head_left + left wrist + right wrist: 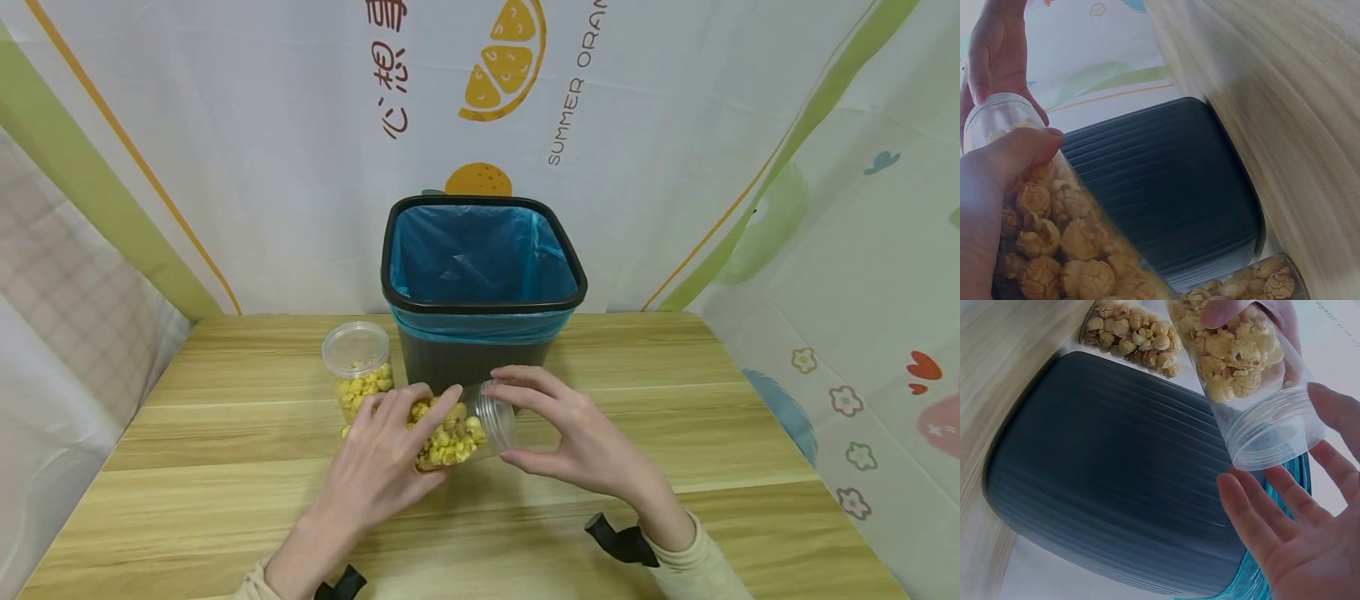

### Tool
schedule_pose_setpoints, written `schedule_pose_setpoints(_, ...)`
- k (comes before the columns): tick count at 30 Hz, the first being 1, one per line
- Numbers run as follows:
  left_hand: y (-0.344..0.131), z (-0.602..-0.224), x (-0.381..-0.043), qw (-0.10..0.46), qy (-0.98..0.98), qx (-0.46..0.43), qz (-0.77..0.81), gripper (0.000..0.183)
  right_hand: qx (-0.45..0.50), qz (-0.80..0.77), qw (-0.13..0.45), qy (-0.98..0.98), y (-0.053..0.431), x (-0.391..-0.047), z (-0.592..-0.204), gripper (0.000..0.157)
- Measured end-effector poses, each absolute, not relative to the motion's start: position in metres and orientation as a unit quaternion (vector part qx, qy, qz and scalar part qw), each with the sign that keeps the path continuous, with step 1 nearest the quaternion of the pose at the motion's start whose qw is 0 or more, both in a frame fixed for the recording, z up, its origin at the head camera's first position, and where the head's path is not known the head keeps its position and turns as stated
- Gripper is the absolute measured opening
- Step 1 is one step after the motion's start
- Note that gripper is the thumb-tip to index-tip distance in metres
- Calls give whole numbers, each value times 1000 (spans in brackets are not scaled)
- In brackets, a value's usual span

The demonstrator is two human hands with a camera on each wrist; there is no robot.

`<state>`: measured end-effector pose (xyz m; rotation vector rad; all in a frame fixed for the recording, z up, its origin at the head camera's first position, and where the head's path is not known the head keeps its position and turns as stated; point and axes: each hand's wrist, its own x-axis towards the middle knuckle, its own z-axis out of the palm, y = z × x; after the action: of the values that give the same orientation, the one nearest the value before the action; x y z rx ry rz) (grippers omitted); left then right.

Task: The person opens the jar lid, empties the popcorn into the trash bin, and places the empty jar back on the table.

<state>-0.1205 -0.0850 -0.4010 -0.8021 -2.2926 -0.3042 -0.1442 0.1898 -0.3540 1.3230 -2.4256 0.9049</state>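
Near the table's front centre, my left hand (386,450) grips a clear plastic jar of yellow popcorn (450,437), tilted on its side with its lid end pointing right. In the left wrist view, the thumb lies across the wall of the jar (1079,237). My right hand (573,425) spans the clear screw lid (498,421) with fingers above and thumb below. The right wrist view shows fingertips and thumb at the rim of the lid (1279,434). A second popcorn jar (363,387) stands upright behind my left hand, partly hidden by it.
A black bin (480,354) lined with a blue plastic bag (472,250) stands directly behind the hands at the table's back edge. The wooden table (225,467) is bordered by a printed white curtain (300,167) at the back and cloth at both sides.
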Motion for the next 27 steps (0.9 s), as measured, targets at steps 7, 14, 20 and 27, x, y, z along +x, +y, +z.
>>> schedule_pose_setpoints(7,-84,-401,-120,341,-878,-313,-124,108,427,309,111,-842,189,-143,-351,79)
schedule_pose_setpoints(14,-83,-401,-119,346,-875,-317,-121,108,355,313,99,-875,187,-141,-352,71)
schedule_pose_setpoints(20,-82,-401,-118,344,-875,-319,-117,110,327,313,71,-889,184,-140,-353,64)
schedule_pose_setpoints(27,-83,-401,-119,341,-878,-316,-117,107,376,320,79,-866,186,-141,-353,67)
